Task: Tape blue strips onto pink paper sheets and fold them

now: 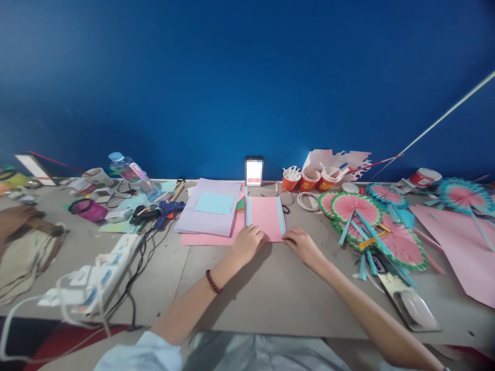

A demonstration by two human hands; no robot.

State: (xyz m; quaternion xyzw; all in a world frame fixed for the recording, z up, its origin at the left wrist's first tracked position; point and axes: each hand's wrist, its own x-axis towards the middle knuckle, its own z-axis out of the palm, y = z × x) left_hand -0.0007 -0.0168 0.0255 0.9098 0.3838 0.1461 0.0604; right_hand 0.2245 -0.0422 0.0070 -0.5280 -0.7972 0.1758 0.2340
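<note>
A pink sheet of paper (265, 214) with a light blue strip down each side lies in front of me. My left hand (248, 241) is at its near left corner, fingers closed together on the near edge. At the near right corner, my right hand (302, 244) pinches the sheet between thumb and fingers. Left of the sheet lies a stack of lilac paper (189, 219) with a small light blue sheet (214, 203) on top and pink paper underneath. Part of a pair of scissors (286, 209) shows beside the sheet's right edge.
Pleated paper fans (356, 208) are piled at right, near a phone (398, 293). Paper cups (309, 179) stand by the blue wall, beside an upright phone (254, 171). At left are a glue gun (168, 208), a bottle (133, 172), a power strip (112, 270) and another person's hand (19, 219).
</note>
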